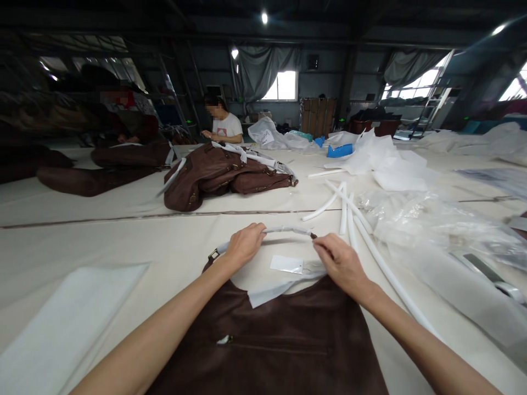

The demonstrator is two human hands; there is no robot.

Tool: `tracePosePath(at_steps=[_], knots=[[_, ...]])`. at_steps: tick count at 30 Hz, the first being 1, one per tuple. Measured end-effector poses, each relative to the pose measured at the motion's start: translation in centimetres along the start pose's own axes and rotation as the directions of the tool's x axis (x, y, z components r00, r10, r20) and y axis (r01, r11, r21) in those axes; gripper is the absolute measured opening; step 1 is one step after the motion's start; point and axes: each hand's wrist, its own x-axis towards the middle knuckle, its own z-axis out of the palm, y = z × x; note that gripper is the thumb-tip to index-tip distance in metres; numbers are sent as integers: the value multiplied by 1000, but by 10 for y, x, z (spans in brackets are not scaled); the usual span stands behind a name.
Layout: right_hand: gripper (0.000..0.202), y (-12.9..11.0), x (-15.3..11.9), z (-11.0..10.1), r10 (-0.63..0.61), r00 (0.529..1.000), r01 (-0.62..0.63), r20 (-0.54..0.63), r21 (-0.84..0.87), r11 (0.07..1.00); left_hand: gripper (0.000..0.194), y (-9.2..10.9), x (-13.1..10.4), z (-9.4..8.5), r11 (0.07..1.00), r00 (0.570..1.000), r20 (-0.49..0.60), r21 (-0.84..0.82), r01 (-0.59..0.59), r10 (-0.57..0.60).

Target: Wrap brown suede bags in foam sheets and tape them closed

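A dark brown handbag [272, 323] lies flat in front of me, a zipped pocket across its face. Its strap [288, 229], wrapped in whitish paper, arches beyond the bag's opening. My left hand [246, 244] is closed round the wrapped strap, left of its middle, near a buckle [213, 254]. With fingers pinched, my right hand [341, 262] holds the strap's brown right end. Between the hands, a white tag [286, 264] lies on the table. A strip of white tissue paper [269, 293] rests over the bag's top edge.
More brown bags [222, 178] lie across the table. White foam tubes [382, 263] and clear plastic bags [428, 219] are on the right, with a tape dispenser [489, 274]. White sheets [74, 323] lie at left. Two people work at the far side, one in a white shirt [226, 129].
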Motion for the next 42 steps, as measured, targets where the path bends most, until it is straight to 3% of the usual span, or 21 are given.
tracePosePath(at_steps=[2,6,9,12,15,20,23,25,28,31,34,37,39,42], knots=[[27,7,17,-3,69,995,-74,-73,-67,995,21,3,-3,-2,1000,1000,-30,10,-8,8],[46,16,53,-4,135,975,-100,177,-193,976,23,7,-4,-8,999,996,-93,31,-12,15],[29,15,67,-6,136,942,-42,306,-295,955,25,6,-3,-13,997,988,-151,74,-32,43],[24,14,58,-10,184,926,-58,330,-359,932,26,5,-3,-16,986,977,-197,156,-52,82],[24,16,32,-8,239,905,-93,352,-384,918,27,3,-1,-16,971,970,-211,227,-75,125],[19,29,1,-6,283,873,-162,398,-311,936,25,2,4,-10,949,952,-176,242,-203,248],[18,37,0,-8,318,871,-239,374,-242,940,27,14,-3,-2,949,943,-196,223,-222,267],[19,41,2,-8,366,858,-313,361,-198,929,33,30,-12,7,929,911,-220,207,-306,349],[21,44,5,-7,419,831,-401,365,-130,907,30,59,-24,24,839,829,-133,127,-530,544],[24,47,1,-14,449,836,-441,315,-99,892,27,73,-25,35,798,796,47,-18,-603,603],[34,49,-19,-30,480,865,-475,147,-74,877,25,64,-21,31,809,790,177,-125,-574,587],[37,42,-59,-46,463,884,-466,70,40,884,32,48,-29,17,844,826,177,-161,-512,535],[41,31,-91,-52,476,869,-490,132,106,865,35,40,-44,8,843,822,198,-189,-503,534],[52,8,-136,-54,571,763,-634,303,182,751,34,29,-76,-5,868,820,286,-203,-453,495]])
